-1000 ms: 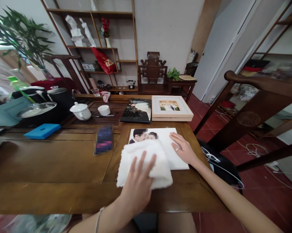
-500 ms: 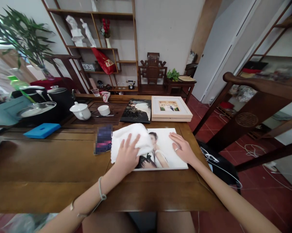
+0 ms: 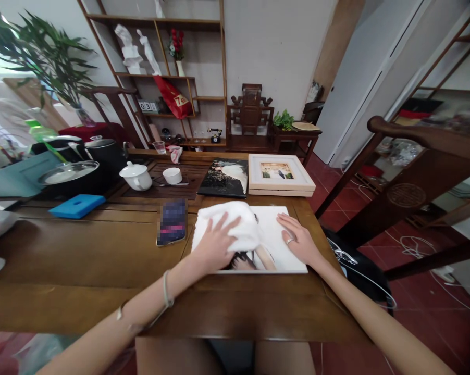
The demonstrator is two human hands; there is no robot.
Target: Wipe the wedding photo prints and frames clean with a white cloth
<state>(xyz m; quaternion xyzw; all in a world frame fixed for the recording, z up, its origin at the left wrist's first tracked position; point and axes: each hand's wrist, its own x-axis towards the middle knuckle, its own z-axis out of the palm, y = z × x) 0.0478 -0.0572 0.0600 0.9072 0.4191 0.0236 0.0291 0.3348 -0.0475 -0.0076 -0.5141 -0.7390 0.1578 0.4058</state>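
Note:
A white photo print (image 3: 276,242) lies flat on the wooden table (image 3: 102,260) in front of me. My left hand (image 3: 215,245) presses a folded white cloth (image 3: 235,224) onto the print's upper left part, fingers spread flat over it. My right hand (image 3: 297,240), with a ring on one finger, lies open and flat on the print's right edge. The cloth hides most of the picture.
A phone (image 3: 171,222) lies left of the print. Behind it sit a dark photo print (image 3: 225,178) and a white framed photo (image 3: 279,174). A tea tray with a teapot (image 3: 135,177) and cup (image 3: 172,175), a blue block (image 3: 76,205), kettles and a wooden chair (image 3: 410,182) surround the table.
My left hand slid the cloth from the print's near left corner up to its far left part, then a little rightwards. My right hand stayed flat on the right edge.

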